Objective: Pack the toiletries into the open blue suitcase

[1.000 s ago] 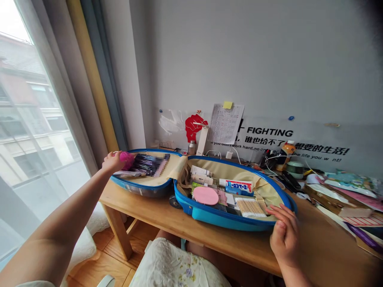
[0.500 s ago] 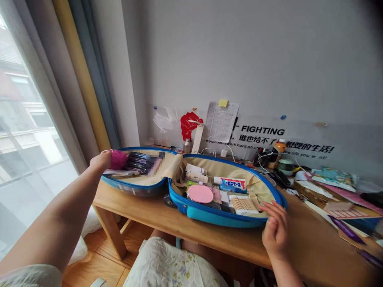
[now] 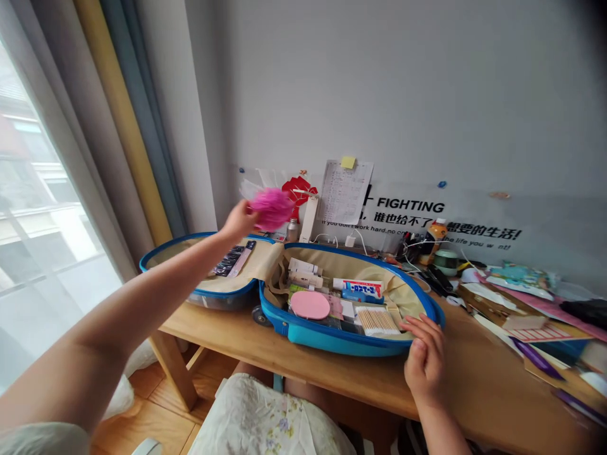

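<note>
My left hand is closed on a bright pink mesh bath puff, held up above the left half of an open blue suitcase. Motion blurs the puff a little. Below my left arm, black packaged items lie in that left half, partly hidden by the arm. At the suitcase's right end, my right hand rests its outstretched fingers on the rim, holding nothing. The right half holds a pink oval case, a toothpaste box, a pack of cotton swabs and white tubes.
The suitcase lies on a wooden desk against a grey wall. To the right are papers, packets and a purple strip. An orange-labelled bottle and a green jar stand behind. A curtain hangs at left.
My left hand has lifted the bath puff out of the suitcase's left half and carried it up and to the right. My right hand stays at the rim; the view has shifted slightly.
</note>
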`<state>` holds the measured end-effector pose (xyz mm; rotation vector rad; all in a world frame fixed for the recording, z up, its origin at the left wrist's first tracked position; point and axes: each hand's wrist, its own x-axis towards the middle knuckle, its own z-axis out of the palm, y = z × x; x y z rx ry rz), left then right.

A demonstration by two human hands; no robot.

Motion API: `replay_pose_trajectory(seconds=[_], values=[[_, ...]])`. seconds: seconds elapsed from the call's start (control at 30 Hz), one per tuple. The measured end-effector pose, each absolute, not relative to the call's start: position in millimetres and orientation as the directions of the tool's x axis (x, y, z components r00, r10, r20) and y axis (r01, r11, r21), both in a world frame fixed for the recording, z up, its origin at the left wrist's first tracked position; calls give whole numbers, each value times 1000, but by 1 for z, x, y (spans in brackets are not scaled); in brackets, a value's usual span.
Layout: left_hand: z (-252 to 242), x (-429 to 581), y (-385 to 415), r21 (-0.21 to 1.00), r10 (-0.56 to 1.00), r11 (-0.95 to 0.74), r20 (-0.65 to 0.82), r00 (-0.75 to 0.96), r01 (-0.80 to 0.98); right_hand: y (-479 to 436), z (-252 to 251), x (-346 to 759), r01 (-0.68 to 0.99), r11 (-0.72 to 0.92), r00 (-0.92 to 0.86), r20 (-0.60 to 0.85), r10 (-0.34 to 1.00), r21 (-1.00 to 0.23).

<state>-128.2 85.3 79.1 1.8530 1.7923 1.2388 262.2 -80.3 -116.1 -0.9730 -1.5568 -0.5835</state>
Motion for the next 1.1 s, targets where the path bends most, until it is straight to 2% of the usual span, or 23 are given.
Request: replay_pose_trajectory(seconds=[0.13, 0.33, 0.5, 0.67, 0.8, 1.1], values=[[50, -16, 74, 755, 947, -321, 273, 171, 572, -81, -115, 260, 829, 541, -3, 966, 258, -142], [7, 79, 55, 688, 905, -407, 215, 367, 601, -81, -116, 260, 820, 540, 36, 959, 280, -189], [-15, 95, 52, 609, 858, -482, 180, 482, 630, -82, -116, 260, 828, 533, 21, 960, 281, -174], [-28, 97, 53, 526, 754, -607, 144, 640, 596, -82, -114, 258, 826, 542, 11, 965, 262, -157], [-36, 97, 57, 459, 699, -673, 140, 701, 580, -82, -114, 259, 830, 535, 4, 962, 271, -155], [-57, 96, 62, 433, 551, -786, 169, 817, 441, -82, -116, 260, 825, 538, 22, 961, 277, -174]])
